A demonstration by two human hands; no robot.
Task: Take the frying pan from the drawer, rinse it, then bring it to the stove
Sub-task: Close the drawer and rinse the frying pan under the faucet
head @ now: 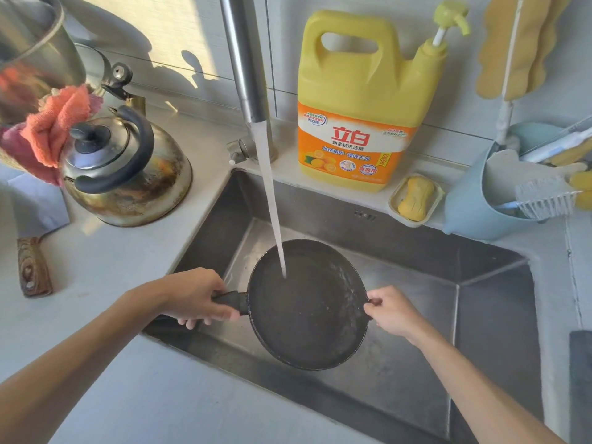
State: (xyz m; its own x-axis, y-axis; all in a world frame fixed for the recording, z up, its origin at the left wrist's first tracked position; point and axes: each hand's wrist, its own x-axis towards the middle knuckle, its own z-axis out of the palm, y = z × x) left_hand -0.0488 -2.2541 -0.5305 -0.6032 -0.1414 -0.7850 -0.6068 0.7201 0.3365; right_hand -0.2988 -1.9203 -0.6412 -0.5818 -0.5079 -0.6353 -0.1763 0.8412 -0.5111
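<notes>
A black frying pan (309, 310) is held over the steel sink (480, 302), its inside facing up. My left hand (197, 296) grips its black handle on the left. My right hand (392, 312) pinches the pan's right rim. Water streams from the steel tap (245, 62) and lands in the upper left part of the pan. A thin film of water spreads over the pan's bottom.
A worn metal kettle (128, 171) stands on the counter left of the sink, an orange cloth (54, 126) beside it. Behind the sink are a yellow detergent jug (362, 100), a soap dish (416, 198) and a blue brush holder (480, 206). A knife handle (33, 267) lies far left.
</notes>
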